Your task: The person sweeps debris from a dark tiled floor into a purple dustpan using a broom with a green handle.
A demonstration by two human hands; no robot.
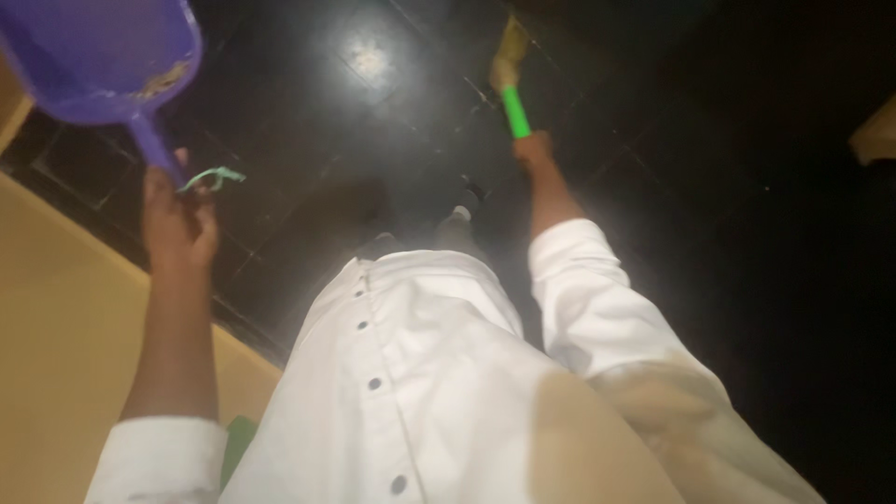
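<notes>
The left hand point(177, 219) is clenched around the thin handle of a purple plastic dustpan point(103, 56), which rises above and to the left of the fist with its scoop tilted and a little pale debris on its lip. A short green cord point(213, 176) loops off the handle just beside the knuckles. The right hand point(535, 149) is closed around the bright green handle of a small broom point(512, 103), whose straw-coloured bristles point away from the hand toward the dark glossy tiled floor point(373, 112). The two hands are well apart, with the white buttoned coat point(411, 373) between and below them. A tan wall surface point(56, 355) runs along beneath the left forearm.
</notes>
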